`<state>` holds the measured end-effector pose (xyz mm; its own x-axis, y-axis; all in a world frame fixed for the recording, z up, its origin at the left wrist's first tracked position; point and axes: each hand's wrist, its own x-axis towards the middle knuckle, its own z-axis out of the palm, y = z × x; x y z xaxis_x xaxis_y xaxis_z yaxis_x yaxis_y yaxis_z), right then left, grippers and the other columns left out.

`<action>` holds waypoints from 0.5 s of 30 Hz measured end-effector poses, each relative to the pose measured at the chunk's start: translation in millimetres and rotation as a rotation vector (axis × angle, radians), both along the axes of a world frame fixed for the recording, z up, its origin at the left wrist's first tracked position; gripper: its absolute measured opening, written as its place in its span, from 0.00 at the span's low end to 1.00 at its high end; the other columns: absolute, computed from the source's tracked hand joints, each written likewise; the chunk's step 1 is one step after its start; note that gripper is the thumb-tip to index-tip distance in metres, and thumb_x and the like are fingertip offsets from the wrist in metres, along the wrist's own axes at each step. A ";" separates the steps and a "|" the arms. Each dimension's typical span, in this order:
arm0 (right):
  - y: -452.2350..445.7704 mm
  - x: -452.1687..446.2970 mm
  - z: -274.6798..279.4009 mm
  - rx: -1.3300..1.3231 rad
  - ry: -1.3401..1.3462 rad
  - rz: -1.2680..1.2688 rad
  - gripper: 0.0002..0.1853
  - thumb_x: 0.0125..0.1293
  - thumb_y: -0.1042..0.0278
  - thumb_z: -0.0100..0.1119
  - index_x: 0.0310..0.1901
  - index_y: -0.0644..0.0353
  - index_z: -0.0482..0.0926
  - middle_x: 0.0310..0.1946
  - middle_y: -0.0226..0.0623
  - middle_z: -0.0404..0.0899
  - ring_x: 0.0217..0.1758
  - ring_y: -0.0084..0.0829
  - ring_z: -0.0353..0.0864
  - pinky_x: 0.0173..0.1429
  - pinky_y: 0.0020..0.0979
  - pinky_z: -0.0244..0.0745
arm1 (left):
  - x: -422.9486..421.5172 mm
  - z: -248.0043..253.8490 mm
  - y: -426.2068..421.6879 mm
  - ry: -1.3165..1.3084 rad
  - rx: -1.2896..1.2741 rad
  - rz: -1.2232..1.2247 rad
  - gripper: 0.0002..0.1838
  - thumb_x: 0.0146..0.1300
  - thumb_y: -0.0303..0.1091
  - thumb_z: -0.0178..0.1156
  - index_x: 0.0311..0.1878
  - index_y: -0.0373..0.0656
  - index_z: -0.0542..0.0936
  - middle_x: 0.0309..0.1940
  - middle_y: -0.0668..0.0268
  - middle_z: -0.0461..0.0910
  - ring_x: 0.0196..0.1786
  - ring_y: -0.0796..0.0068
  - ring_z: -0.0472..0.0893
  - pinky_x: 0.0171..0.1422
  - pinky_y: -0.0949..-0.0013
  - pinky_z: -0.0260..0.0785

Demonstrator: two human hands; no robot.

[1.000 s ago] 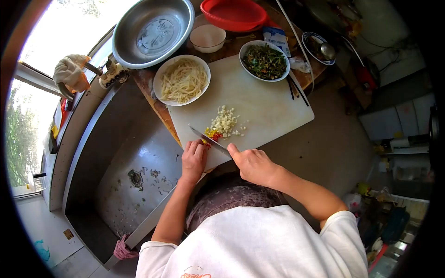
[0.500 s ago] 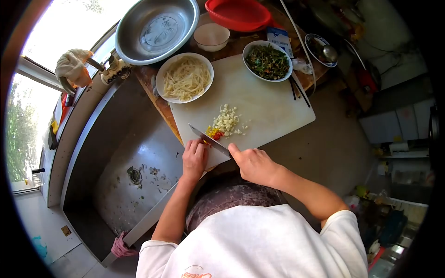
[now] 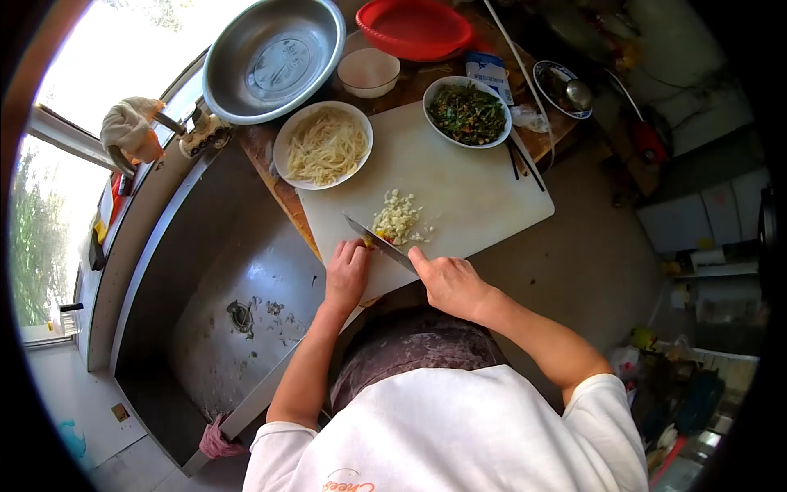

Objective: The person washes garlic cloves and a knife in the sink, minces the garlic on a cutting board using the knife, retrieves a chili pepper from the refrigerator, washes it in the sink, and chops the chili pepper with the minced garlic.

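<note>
My right hand [image 3: 452,284] is closed around the handle of a kitchen knife [image 3: 392,250], its blade angled up and left across the white cutting board [image 3: 484,193]. My left hand [image 3: 348,272] has its fingers curled together beside the blade, pressing on a small piece of pepper that they mostly hide. Just beyond the blade lie red and yellow chopped pepper bits [image 3: 385,235], partly covered by the knife. A loose heap of chopped garlic [image 3: 397,215] touches them.
On the board's far side stand a bowl of pale shreds [image 3: 327,145] and a bowl of chopped greens [image 3: 467,113], with chopsticks [image 3: 525,161] nearby. Behind are a metal basin [image 3: 279,61], a glass bowl [image 3: 368,74] and a red basin [image 3: 414,31]. A sink [image 3: 213,328] lies left.
The knife and my right hand have shifted slightly right, and the blade now covers more of the pepper bits. My left fingers stay beside the blade. The whole view has shifted a little.
</note>
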<state>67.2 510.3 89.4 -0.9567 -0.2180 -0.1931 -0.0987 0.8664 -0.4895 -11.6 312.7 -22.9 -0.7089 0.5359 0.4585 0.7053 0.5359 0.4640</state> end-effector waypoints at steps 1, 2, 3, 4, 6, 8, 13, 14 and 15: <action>1.9 -1.8 6.3 0.016 -0.043 0.012 0.22 0.54 0.82 0.49 0.54 0.72 0.67 0.23 0.57 0.78 0.31 0.58 0.81 0.38 0.50 0.78 | -0.9 -2.1 0.9 -0.007 -0.003 -0.010 0.06 0.52 0.21 0.59 0.34 0.38 0.74 0.39 0.60 0.76 0.39 0.58 0.75 0.42 0.60 0.72; 2.4 -1.5 11.1 0.017 -0.057 0.013 0.22 0.54 0.82 0.50 0.53 0.71 0.66 0.23 0.57 0.79 0.32 0.58 0.81 0.39 0.51 0.78 | -1.0 -4.0 1.2 -0.007 0.000 -0.010 0.06 0.52 0.20 0.60 0.34 0.39 0.74 0.38 0.60 0.76 0.39 0.58 0.76 0.42 0.60 0.72; 1.9 -0.9 14.4 0.015 -0.072 0.017 0.21 0.54 0.82 0.50 0.52 0.69 0.65 0.24 0.57 0.79 0.33 0.58 0.82 0.41 0.51 0.78 | -1.1 -3.1 0.7 -0.008 0.000 -0.007 0.07 0.52 0.20 0.61 0.33 0.40 0.74 0.38 0.61 0.77 0.39 0.58 0.76 0.42 0.60 0.72; 0.9 -0.4 15.2 0.013 -0.087 0.023 0.21 0.54 0.82 0.51 0.51 0.68 0.65 0.25 0.56 0.80 0.34 0.57 0.82 0.42 0.51 0.78 | -1.1 -2.3 -0.6 -0.009 -0.001 -0.002 0.07 0.52 0.20 0.62 0.32 0.40 0.74 0.37 0.61 0.77 0.39 0.58 0.77 0.41 0.60 0.72; 0.1 -0.3 13.6 0.002 -0.105 0.013 0.21 0.54 0.82 0.51 0.51 0.69 0.65 0.25 0.56 0.80 0.34 0.57 0.82 0.42 0.51 0.78 | -1.4 -0.7 -1.0 -0.008 -0.011 -0.006 0.07 0.52 0.20 0.61 0.32 0.40 0.74 0.38 0.61 0.77 0.39 0.58 0.77 0.42 0.60 0.72; -3.3 0.1 6.3 0.011 -0.100 0.005 0.21 0.54 0.82 0.50 0.52 0.69 0.64 0.25 0.56 0.80 0.34 0.57 0.82 0.42 0.51 0.79 | -0.1 -0.6 -3.6 -0.017 -0.023 -0.009 0.06 0.52 0.20 0.60 0.33 0.40 0.75 0.38 0.61 0.77 0.40 0.59 0.76 0.43 0.61 0.72; -11.0 4.3 -18.9 0.026 0.024 -0.013 0.24 0.54 0.82 0.50 0.54 0.69 0.64 0.26 0.56 0.80 0.33 0.57 0.82 0.42 0.51 0.78 | 2.0 8.2 -11.4 -0.031 -0.034 -0.065 0.08 0.52 0.21 0.57 0.37 0.39 0.76 0.40 0.60 0.76 0.41 0.59 0.76 0.45 0.62 0.73; -8.5 0.1 -16.7 -0.015 -0.005 -0.029 0.24 0.53 0.82 0.50 0.55 0.69 0.63 0.25 0.56 0.80 0.34 0.57 0.82 0.42 0.51 0.78 | 3.6 8.1 -13.3 -0.035 -0.035 -0.062 0.08 0.52 0.20 0.57 0.37 0.39 0.76 0.40 0.60 0.76 0.41 0.59 0.76 0.46 0.62 0.73; -9.0 -2.3 -10.1 0.003 -0.019 -0.015 0.24 0.53 0.82 0.50 0.55 0.69 0.64 0.25 0.56 0.80 0.34 0.57 0.82 0.42 0.51 0.78 | 2.7 7.2 -12.6 -0.035 -0.031 -0.059 0.08 0.52 0.20 0.57 0.37 0.39 0.76 0.40 0.60 0.76 0.42 0.59 0.76 0.46 0.62 0.72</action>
